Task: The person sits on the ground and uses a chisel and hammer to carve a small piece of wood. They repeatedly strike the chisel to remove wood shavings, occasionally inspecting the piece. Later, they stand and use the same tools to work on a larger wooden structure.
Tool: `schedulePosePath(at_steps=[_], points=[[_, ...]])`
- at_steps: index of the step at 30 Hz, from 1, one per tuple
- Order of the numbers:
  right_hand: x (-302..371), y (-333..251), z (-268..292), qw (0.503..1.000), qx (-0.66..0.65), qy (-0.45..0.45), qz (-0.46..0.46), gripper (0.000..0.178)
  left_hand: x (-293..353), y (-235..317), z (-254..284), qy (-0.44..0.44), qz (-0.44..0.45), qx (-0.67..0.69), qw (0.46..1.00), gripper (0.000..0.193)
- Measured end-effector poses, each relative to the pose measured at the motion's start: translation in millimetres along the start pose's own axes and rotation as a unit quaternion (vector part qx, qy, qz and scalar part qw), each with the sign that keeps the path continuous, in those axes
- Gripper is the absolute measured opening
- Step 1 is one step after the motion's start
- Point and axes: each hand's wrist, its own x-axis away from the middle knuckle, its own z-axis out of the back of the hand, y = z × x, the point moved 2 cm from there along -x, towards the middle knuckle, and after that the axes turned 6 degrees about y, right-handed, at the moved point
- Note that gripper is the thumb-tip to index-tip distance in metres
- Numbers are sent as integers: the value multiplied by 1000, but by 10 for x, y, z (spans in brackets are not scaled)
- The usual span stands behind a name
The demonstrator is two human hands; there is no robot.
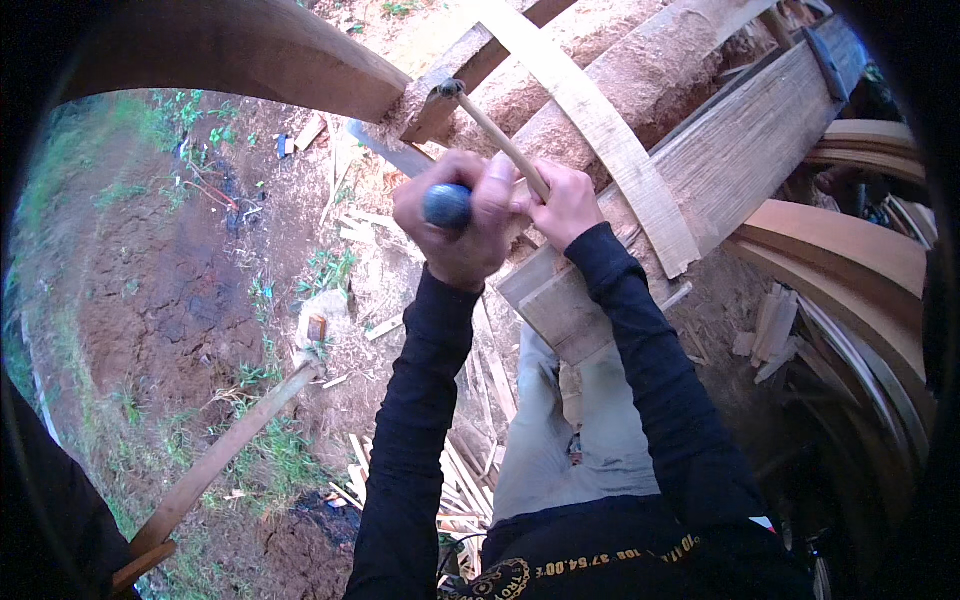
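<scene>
My left hand (460,225) is closed round a dark blue, round-ended handle (447,206). Beyond that hand a flat bluish metal blade (388,152) shows; whether it belongs to this handle I cannot tell. Close beside it, almost touching, my right hand (567,205) grips the lower end of a slim wooden-handled hammer (502,138), its small dark head pointing away to the far left. Both hands are over the near end of a thick timber (760,145). A pale curved wooden strip (610,130) lies across that timber, right of my right hand.
Several curved planks (850,240) are stacked at the right. A large beam (240,60) crosses the upper left. Another long wooden piece (225,455) slants over the ground at lower left. Offcuts (465,490) and sawdust lie round my legs.
</scene>
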Motion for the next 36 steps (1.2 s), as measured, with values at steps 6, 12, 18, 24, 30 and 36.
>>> schedulePosePath(at_steps=[6,12,18,24,30,36], points=[[25,15,25,1000,-12,8,-12,31,134,64,-6,-71,-74,-76,992,23],[9,-35,1,1000,12,-19,-1,31,232,204,141,-112,-30,18,993,19],[58,56,5,1000,5,11,-4,28,420,164,68,-49,-98,17,994,21],[54,40,38,1000,16,18,17,33,477,123,36,-31,-111,7,993,22],[246,-330,593,997,47,56,15,34,282,149,-69,2,-150,-116,982,24],[1301,-839,1689,985,-93,-3,-145,42,220,217,-131,-45,-172,-106,978,21]])
